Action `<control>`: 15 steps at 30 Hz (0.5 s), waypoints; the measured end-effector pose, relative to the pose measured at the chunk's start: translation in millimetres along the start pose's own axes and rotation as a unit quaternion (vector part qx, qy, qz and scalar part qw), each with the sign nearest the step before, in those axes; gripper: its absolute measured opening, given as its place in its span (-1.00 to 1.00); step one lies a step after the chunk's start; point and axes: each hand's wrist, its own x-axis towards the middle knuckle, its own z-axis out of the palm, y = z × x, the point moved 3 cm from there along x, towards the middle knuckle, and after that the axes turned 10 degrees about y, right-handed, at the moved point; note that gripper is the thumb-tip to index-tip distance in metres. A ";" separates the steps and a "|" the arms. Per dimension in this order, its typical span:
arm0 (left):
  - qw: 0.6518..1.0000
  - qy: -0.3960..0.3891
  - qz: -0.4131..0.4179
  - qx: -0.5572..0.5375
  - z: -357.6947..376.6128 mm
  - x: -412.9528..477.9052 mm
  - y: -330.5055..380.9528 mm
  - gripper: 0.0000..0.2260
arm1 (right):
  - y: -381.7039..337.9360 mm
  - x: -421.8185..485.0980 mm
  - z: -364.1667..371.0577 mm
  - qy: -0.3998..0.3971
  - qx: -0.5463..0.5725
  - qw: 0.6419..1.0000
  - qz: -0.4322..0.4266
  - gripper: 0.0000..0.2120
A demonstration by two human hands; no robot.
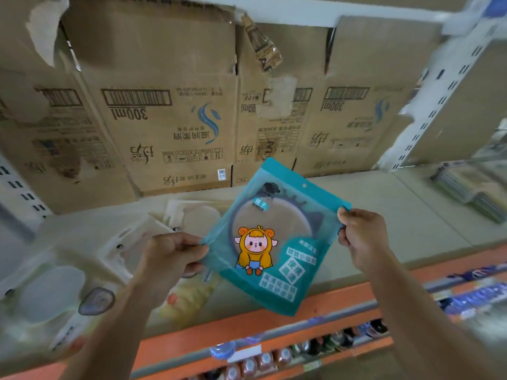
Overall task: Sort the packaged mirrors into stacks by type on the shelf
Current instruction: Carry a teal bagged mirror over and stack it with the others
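Head view: the left hand (170,256) and right hand (362,237) each keep a narrow pinching grip on opposite corners of the teal mirror packet (274,242). It is held tilted above the shelf (397,215), long axis running lower left to upper right. Pale mirror packs (129,242) lie below the left hand. A blurred stack (466,187) sits far right, nearer the right hand, and cardboard boxes (164,119) stand behind.

One wide-angle view from the person's head, facing forward and down, close to the shelf (384,215). The two-handed grip on the teal mirror packet (274,237) sits mid-frame; cardboard boxes (170,119) stand beyond it, the orange shelf edge (247,327) nearer.
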 end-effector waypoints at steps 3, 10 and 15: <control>1.000 -0.018 -0.009 0.010 19.9 -2.3 1.0 -0.91 | 5.8 12.8 -19.2 0.014 0.012 1.000 -0.004 -0.69; 0.996 -0.057 -0.059 -0.043 73.3 -25.2 8.1 -0.86 | 12.7 37.6 -70.2 0.007 0.029 1.000 0.004 -0.75; 0.997 -0.064 -0.049 -0.010 108.8 -39.7 11.6 -0.88 | 17.2 57.0 -107.0 0.005 0.040 0.999 0.015 -0.74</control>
